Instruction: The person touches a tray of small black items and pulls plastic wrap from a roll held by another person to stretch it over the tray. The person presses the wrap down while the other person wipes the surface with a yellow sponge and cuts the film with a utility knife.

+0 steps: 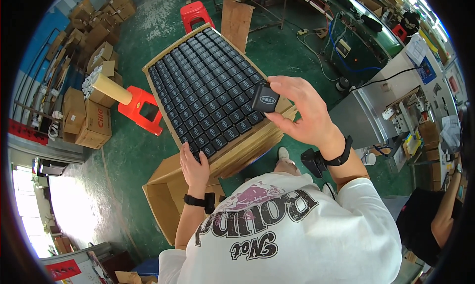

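Between the thumb and fingers of my right hand is a small black square case with a white oval mark, held up over the right edge of the array. My left hand rests at the near left corner, thumb and fingers on either side of another black square case, which they partly hide. Many matching black square cases stand in close rows on a large cardboard-edged tray. The marks on their tops look alike.
Below the tray, an open cardboard box stands on the green floor. A red stool with a pale roll is to the left, another red stool beyond. Cartons line the left. A grey machine table and a co-worker's arm are right.
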A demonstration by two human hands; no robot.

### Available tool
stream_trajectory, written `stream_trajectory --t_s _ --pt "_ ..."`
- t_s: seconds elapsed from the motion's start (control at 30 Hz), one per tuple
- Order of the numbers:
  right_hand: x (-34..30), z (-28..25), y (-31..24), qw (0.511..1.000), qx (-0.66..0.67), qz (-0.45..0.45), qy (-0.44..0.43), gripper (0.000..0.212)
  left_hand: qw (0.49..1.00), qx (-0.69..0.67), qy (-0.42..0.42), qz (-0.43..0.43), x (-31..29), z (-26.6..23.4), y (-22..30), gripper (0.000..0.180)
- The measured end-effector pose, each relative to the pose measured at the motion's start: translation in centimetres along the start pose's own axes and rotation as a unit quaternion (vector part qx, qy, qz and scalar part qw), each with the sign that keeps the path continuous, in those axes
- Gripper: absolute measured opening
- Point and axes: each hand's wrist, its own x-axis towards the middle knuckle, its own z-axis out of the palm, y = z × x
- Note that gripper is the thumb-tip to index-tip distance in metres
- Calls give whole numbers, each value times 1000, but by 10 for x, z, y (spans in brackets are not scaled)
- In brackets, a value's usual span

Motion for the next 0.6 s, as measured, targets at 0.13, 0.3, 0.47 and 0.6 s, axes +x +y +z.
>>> stream_trajectory --t_s 0.13,0.3,0.47,0.6 --pt "4 -8 -11 1000 4 -16 5 59 1000 -5 0 1 -1 0 0 59" --pt "5 -11 -15 999 20 -25 9 56 1000 0 1 4 -1 0 -2 58" --pt "5 -13 -17 999 32 -21 10 52 1000 -3 -2 0 -1 0 1 57" --pt "4 -12 -16 999 32 -25 9 49 1000 -2 4 9 -2 0 -2 56"
